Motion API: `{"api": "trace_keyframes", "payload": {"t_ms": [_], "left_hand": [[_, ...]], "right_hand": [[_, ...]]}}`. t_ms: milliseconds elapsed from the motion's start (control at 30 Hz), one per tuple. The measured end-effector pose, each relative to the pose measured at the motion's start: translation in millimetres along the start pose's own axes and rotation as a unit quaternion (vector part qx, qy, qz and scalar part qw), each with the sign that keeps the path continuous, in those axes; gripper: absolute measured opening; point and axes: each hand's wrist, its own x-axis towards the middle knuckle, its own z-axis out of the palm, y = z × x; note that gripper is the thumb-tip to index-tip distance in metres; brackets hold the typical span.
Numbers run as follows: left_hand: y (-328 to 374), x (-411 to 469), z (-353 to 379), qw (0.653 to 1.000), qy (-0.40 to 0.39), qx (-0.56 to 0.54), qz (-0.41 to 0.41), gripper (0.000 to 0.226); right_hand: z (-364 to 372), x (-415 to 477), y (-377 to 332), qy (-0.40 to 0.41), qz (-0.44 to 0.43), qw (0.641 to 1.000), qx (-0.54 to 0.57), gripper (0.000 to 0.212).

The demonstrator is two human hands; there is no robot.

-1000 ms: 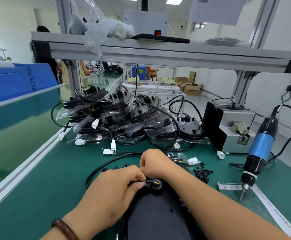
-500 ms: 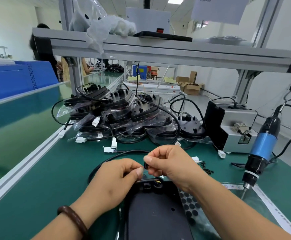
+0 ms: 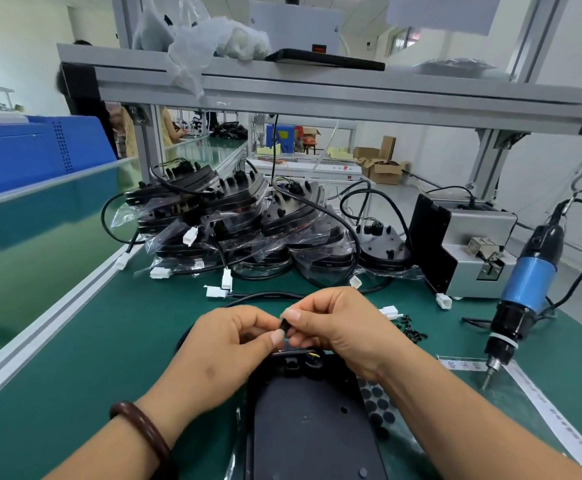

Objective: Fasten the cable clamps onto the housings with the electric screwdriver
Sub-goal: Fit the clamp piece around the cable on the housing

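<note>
Both hands meet above black housing (image 3: 303,420) at desk's near edge. Left hand (image 3: 227,351) and right hand (image 3: 338,327) pinch small black clamp (image 3: 285,326) between thumb and forefinger tips. Blue screwdriver (image 3: 524,292) hangs at right edge, tip near desk (image 3: 85,341). Bagged housings (image 3: 234,230) piled toward far edge.
</note>
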Motion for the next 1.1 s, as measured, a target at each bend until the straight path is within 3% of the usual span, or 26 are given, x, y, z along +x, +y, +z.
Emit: {"api": "trace_keyframes", "payload": {"t_ms": [167, 367, 567, 767, 967, 1100], "left_hand": [[2.6, 0.0, 7.0, 0.999, 0.039, 0.031, 0.004, 0.007], [1.1, -2.1, 0.9, 0.996, -0.039, -0.074, -0.017, 0.016], [2.7, -0.6, 5.8, 0.999, 0.002, -0.051, -0.016, 0.013], [0.9, -1.1, 7.3, 0.995, 0.071, 0.066, 0.036, 0.011], [-1.1, -8.0, -12.2, 0.993, -0.088, 0.041, 0.065, 0.014], [-0.5, -8.9, -11.5, 0.993, -0.054, 0.074, 0.081, 0.022]], "right_hand": [[3.4, -0.7, 1.2, 0.005, -0.024, 0.999, -0.035, 0.004], [3.4, 0.3, 2.1, 0.039, -0.016, 0.999, -0.01, 0.005], [4.4, -0.5, -1.1, 0.03, 0.009, 0.999, -0.013, 0.009], [2.8, -2.9, -11.8, 0.038, 0.019, 0.998, -0.047, 0.015], [5.7, -9.4, -19.7, 0.035, -0.005, 0.987, -0.157, 0.024], [10.3, -9.3, -19.3, 0.041, -0.004, 0.978, -0.203, 0.019]]}}
